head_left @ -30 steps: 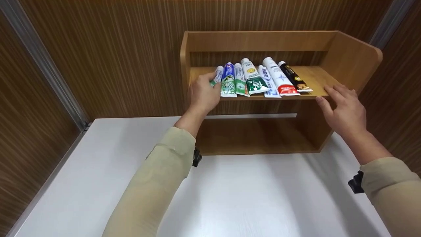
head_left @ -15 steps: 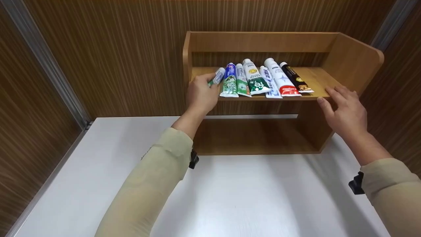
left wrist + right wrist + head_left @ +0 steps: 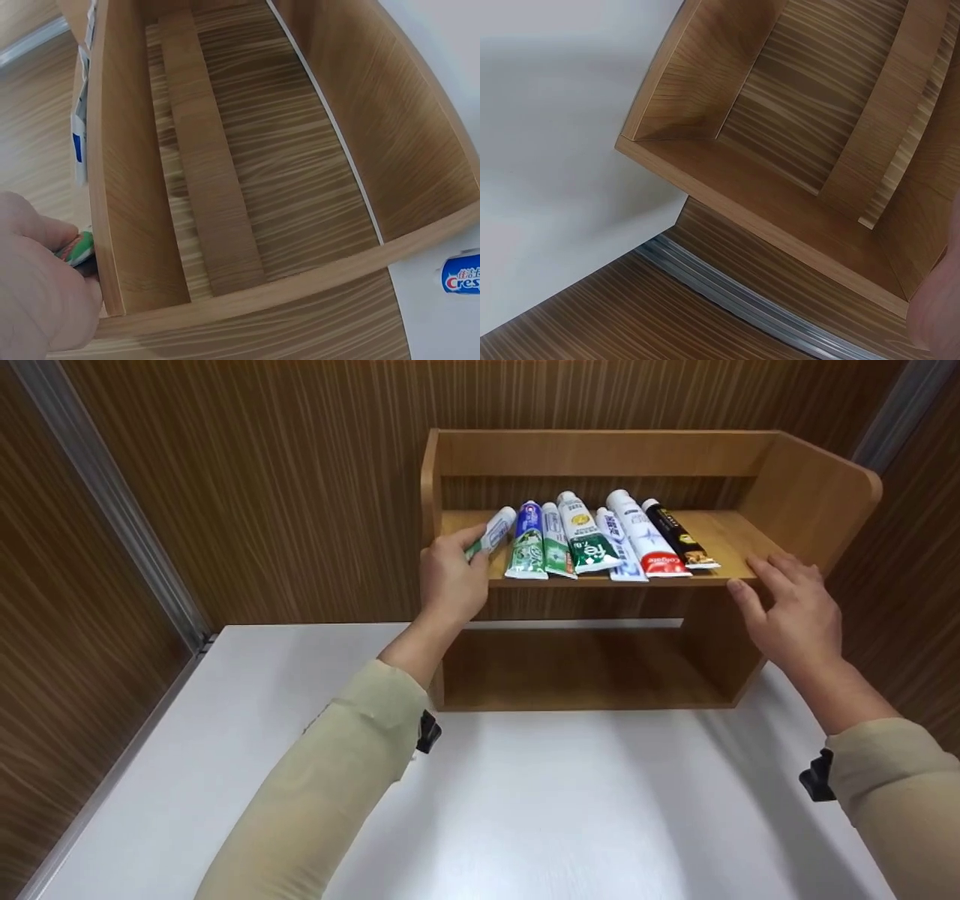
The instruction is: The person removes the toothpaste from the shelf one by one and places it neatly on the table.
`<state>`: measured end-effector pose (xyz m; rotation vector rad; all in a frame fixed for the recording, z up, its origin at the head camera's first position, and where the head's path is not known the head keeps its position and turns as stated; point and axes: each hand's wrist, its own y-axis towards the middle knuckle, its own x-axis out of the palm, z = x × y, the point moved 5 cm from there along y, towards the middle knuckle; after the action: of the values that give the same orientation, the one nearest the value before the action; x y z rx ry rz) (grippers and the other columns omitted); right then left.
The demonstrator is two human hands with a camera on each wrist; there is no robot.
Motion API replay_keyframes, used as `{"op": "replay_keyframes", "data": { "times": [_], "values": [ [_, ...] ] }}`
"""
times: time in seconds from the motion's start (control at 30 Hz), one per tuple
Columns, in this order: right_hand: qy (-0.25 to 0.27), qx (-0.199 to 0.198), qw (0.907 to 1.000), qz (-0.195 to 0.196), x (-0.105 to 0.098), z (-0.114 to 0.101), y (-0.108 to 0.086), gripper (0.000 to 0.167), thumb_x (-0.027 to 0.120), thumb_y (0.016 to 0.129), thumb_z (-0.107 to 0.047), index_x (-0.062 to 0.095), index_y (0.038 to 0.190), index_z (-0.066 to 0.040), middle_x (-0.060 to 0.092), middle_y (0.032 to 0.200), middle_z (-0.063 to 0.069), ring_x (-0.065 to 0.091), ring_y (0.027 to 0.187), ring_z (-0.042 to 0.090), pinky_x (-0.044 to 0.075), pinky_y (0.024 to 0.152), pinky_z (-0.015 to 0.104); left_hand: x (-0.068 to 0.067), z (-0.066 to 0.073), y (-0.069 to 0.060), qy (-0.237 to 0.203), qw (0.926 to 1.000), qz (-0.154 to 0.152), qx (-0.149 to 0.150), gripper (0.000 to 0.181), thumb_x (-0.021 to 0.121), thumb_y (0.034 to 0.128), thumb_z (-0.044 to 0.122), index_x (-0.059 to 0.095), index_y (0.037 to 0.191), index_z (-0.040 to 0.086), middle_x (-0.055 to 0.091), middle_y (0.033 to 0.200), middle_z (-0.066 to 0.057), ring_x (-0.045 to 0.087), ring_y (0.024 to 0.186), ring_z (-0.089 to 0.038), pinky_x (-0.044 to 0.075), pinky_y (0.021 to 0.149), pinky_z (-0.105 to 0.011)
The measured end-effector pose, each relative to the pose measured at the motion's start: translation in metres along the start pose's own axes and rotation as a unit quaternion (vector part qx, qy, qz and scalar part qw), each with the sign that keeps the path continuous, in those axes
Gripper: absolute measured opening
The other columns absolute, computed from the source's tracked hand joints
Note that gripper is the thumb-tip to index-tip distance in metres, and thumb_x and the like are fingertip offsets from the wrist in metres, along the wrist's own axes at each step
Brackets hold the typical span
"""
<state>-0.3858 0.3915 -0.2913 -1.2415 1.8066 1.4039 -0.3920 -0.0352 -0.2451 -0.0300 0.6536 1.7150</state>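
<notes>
My left hand [image 3: 454, 577] pinches a small green-and-white toothpaste tube [image 3: 496, 531] at the left end of the upper shelf, its cap end tilted to the right. In the left wrist view the tube's green end [image 3: 81, 247] shows between thumb and fingers. Beside it on the shelf lies a row of several tubes, starting with a blue-and-green one [image 3: 528, 544]. Farther along are a red-and-white Colgate tube [image 3: 646, 536] and a black tube [image 3: 679, 536]. My right hand [image 3: 795, 607] rests on the shelf's front edge at the right, holding nothing.
The wooden two-tier shelf [image 3: 600, 454] stands on a white table [image 3: 555, 795] against a wood-grain wall. Its lower compartment [image 3: 585, 667] faces me. A blue Crest tube [image 3: 461, 276] lies on the table beside the shelf, seen only in the left wrist view.
My left hand has drawn left with the green-and-white tube, turning it to a slant and widening the gap to the blue-and-green one. The right hand has stayed in place.
</notes>
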Motion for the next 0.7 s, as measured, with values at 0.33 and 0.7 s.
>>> {"op": "replay_keyframes", "data": {
  "times": [0.33,0.7],
  "values": [
    [0.0,-0.003,1.0,0.003,-0.001,0.001,0.002,0.069,0.043,0.11,-0.056,0.039,0.165,-0.014,0.031,0.169,0.025,0.018,0.159,0.044,0.006,0.13,0.059,-0.02,-0.007,-0.012,-0.03,0.9995,-0.01,0.008,0.039,0.064,0.1076,0.011,0.064,0.147,0.01,0.065,0.146,-0.01,0.065,0.127,-0.019,0.058,0.098,-0.028],
    [-0.003,-0.012,0.9999,0.007,-0.001,0.0,0.0,0.068,0.043,0.111,-0.055,0.039,0.165,-0.014,0.032,0.168,0.025,0.02,0.159,0.044,0.007,0.13,0.057,-0.042,-0.017,-0.036,-0.05,0.9982,-0.016,0.03,0.041,0.067,0.1063,0.015,0.064,0.147,0.011,0.066,0.144,-0.01,0.068,0.121,-0.02,0.061,0.091,-0.03]
  ]
}}
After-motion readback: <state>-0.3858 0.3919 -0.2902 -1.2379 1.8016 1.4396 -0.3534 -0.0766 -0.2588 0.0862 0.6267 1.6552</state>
